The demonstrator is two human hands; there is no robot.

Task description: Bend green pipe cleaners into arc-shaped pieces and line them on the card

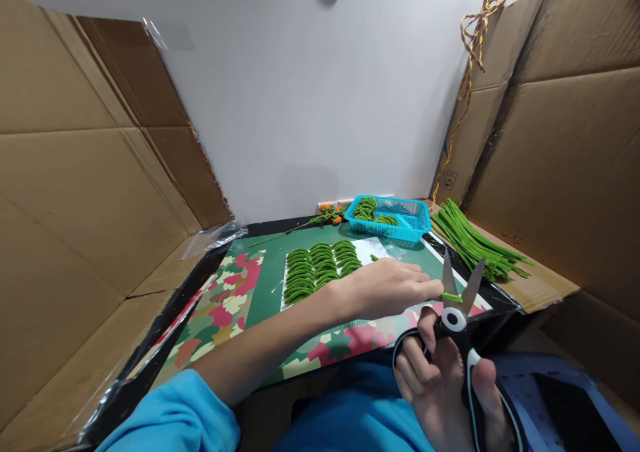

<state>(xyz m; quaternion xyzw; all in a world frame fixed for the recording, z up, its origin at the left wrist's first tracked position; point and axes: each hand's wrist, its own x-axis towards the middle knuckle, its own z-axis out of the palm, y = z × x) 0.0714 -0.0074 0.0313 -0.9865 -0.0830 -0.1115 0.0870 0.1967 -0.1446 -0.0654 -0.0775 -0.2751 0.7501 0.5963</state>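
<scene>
My left hand reaches across the table to the right, its fingers pinched on a short green pipe cleaner. The free end of that piece lies between the spread blades of the scissors. My right hand grips the scissors by their black handles, blades pointing up and away. Behind my left forearm, curved green pipe cleaner pieces lie in three columns on a white sheet. The forearm hides part of the sheet and the nearer pieces.
A blue plastic basket with more curved green pieces stands at the back. Long green pipe cleaners lie in a bundle at right. An orange-flowered stem rests left of the basket. Cardboard walls flank the green patterned table mat.
</scene>
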